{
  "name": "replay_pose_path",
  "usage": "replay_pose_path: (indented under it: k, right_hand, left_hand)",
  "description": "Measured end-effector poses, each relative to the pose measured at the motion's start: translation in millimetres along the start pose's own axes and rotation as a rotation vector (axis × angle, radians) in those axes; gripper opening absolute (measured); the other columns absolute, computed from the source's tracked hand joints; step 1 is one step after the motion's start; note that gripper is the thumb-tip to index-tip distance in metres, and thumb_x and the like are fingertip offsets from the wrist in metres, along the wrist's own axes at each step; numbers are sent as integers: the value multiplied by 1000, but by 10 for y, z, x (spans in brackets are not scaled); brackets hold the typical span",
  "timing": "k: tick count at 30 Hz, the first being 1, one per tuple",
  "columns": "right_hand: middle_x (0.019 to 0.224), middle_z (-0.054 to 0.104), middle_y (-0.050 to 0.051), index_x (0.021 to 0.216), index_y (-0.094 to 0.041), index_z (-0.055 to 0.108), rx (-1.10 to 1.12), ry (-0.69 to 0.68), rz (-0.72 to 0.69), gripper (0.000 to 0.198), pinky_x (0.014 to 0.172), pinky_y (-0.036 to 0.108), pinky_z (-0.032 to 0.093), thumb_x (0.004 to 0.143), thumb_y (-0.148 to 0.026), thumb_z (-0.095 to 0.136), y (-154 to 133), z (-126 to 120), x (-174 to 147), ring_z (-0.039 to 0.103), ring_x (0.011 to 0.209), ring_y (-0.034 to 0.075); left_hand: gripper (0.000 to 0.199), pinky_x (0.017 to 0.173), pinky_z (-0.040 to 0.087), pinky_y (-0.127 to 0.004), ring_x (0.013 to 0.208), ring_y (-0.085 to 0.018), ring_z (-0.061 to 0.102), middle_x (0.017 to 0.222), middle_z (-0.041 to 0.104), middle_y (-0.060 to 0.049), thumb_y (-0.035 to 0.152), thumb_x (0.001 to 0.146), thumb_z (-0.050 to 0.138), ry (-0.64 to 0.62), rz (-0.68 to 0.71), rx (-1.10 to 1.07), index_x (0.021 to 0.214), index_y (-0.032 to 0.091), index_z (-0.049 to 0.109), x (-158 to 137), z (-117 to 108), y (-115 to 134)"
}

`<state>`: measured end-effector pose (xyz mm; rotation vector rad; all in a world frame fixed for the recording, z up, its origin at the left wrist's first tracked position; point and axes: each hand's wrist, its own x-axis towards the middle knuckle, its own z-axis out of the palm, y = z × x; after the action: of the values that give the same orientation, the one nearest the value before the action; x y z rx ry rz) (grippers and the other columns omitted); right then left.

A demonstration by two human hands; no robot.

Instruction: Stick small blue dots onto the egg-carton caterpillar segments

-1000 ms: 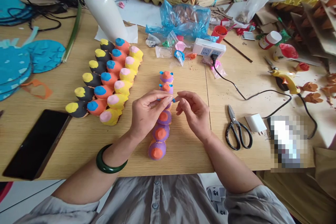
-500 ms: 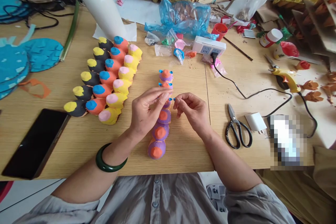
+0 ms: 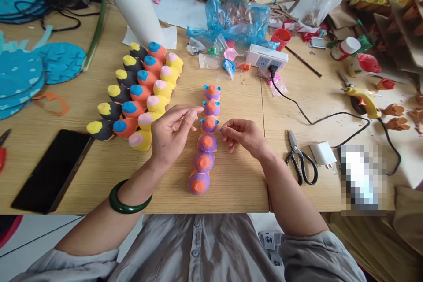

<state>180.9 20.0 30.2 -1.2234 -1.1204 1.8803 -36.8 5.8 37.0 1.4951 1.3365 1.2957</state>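
A strip of purple egg-carton cups (image 3: 207, 142) with orange clay tops runs up the middle of the table. The three far cups carry small blue clay pieces (image 3: 217, 121) on both sides of their tops. My right hand (image 3: 243, 136) is just right of the strip, thumb and forefinger pinching a tiny blue clay bit (image 3: 220, 130). To the left of the strip hovers my left hand (image 3: 173, 134), its fingers loosely stretched and holding nothing that I can see. Behind it stand painted carton cups (image 3: 137, 92) in black, orange and yellow rows; the hand hides part of the nearest yellow ones.
Scissors (image 3: 300, 161), a white charger (image 3: 322, 154) and a yellow glue gun (image 3: 361, 99) lie at right. A power strip (image 3: 267, 57) with a black cord, clay packets (image 3: 228, 67) and a blue plastic bag (image 3: 234, 20) are behind. A black phone (image 3: 53, 169) lies left.
My left hand has drawn back leftward from the third cup, uncovering it and its blue pieces. My right hand stays close by, still pinching. The whole view has shifted slightly.
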Motion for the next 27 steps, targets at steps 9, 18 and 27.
replay_pose_path:
  k: [9,18,27]
  right_hand:
    - [66,68,-2,78,-15,68,-69,-198,82,52,46,22,61,70,-60,94,-25,-42,-35,64,52,9]
    - [67,63,-4,81,-16,68,-97,-239,56,45,43,21,60,77,-55,90,11,14,-62,58,55,8]
    - [65,60,-5,79,-16,66,-104,-229,29,49,40,20,57,79,-61,87,42,-5,-24,56,52,7]
  left_hand:
    - [29,69,60,-33,90,-20,75,115,81,-7,50,99,70,-159,20,22,104,25,85,-187,-57,-59]
    - [22,92,63,-36,96,-23,76,106,83,-7,41,99,69,-291,30,58,98,27,86,-165,-23,-46]
    - [21,93,63,-35,97,-23,76,106,83,-6,39,99,69,-308,59,74,98,27,86,-157,-9,-47]
